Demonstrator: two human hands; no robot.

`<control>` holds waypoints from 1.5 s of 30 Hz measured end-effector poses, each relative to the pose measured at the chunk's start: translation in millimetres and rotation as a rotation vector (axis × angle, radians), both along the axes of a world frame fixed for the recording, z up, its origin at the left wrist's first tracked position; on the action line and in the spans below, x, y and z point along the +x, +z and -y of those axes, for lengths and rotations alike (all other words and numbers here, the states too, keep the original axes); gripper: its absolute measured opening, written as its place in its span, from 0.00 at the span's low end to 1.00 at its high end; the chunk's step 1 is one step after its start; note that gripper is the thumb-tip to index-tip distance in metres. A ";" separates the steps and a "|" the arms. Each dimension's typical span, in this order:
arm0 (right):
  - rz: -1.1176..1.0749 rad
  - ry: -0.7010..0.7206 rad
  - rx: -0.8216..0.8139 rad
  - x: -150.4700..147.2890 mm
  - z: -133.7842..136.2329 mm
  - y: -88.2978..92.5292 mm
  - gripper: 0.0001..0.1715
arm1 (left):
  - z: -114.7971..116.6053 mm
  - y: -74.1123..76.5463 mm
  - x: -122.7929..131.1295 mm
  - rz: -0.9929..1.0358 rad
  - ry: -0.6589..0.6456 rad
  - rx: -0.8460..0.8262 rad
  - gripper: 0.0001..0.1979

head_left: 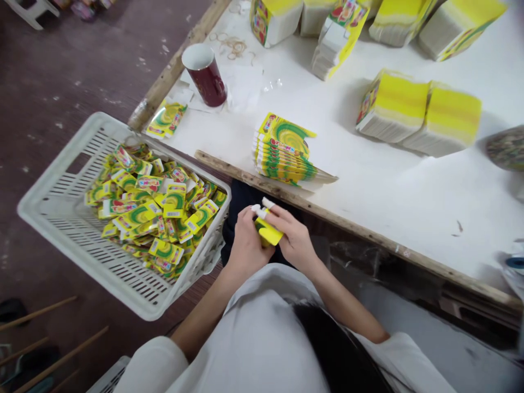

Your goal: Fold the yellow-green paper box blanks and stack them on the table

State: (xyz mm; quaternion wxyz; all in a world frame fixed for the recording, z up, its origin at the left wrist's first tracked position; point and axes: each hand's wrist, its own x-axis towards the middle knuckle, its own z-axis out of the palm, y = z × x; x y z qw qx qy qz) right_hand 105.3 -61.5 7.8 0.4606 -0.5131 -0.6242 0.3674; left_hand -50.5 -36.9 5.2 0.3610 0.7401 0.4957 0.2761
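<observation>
A small yellow and green box (270, 233) is held between both hands, just in front of the table edge. My left hand (248, 240) wraps round its left side. My right hand (295, 236) grips it from the right, with white coverings on some fingertips. On the table beyond my hands lies a fanned stack of flat printed cartons (286, 147), yellow and green. To the left, a white plastic basket (53, 218) holds many small folded boxes (164, 207) of the same print.
A dark red mug (208, 79) stands near the table's left edge, by rubber bands (233, 46) and a flat carton (167, 119). Banded carton bundles (393, 103) stand farther back on the white table (368, 196). Wooden sticks (61, 360) show at lower left.
</observation>
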 end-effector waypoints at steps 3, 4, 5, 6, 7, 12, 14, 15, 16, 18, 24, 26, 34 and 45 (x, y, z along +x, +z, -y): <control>0.092 -0.011 0.027 6.3 -1.9 -2.7 0.30 | -2.9 5.5 -7.8 -0.075 -0.002 0.006 0.32; 0.136 0.043 0.013 9.3 -2.1 -3.0 0.30 | -5.2 9.1 -12.0 -0.078 -0.029 -0.015 0.30; 0.180 0.104 -0.010 12.7 -1.8 -2.6 0.29 | -8.1 13.2 -16.5 -0.076 -0.059 -0.040 0.29; 0.216 0.157 -0.042 16.6 -1.4 -1.5 0.27 | -11.5 17.7 -21.1 -0.077 -0.091 -0.067 0.28; 0.242 0.201 -0.071 21.0 -0.9 0.2 0.25 | -15.2 22.2 -25.4 -0.086 -0.127 -0.097 0.27; 0.200 0.378 -0.102 40.0 -2.6 11.9 0.17 | -30.1 36.8 -35.2 -0.142 -0.292 -0.159 0.30; 0.158 0.333 -0.109 37.5 -4.5 12.3 0.13 | -30.5 35.2 -32.0 -0.126 -0.284 -0.120 0.31; 0.147 0.284 -0.115 33.4 -5.1 11.5 0.12 | -29.2 32.5 -29.4 -0.110 -0.253 -0.105 0.30; 0.142 0.231 -0.117 28.3 -5.5 10.6 0.12 | -26.8 28.7 -26.6 -0.084 -0.210 -0.100 0.30; 0.131 0.153 -0.099 18.5 -6.6 11.7 0.15 | -20.1 19.1 -21.7 0.041 -0.104 -0.122 0.31; 0.151 -0.226 0.140 35.7 -41.0 48.9 0.24 | -8.1 -1.9 -19.6 0.996 0.501 -0.241 0.27; 0.361 -0.465 0.121 51.2 -64.0 56.9 0.19 | -8.6 -3.7 -19.2 1.176 0.651 -0.314 0.31; 0.657 -0.579 0.007 72.9 -114.8 21.8 0.13 | 16.9 -10.8 1.9 0.890 0.244 -0.736 0.30; 0.190 -0.046 -0.186 20.4 -45.1 46.8 0.17 | -9.7 2.0 8.7 0.941 0.179 -0.393 0.41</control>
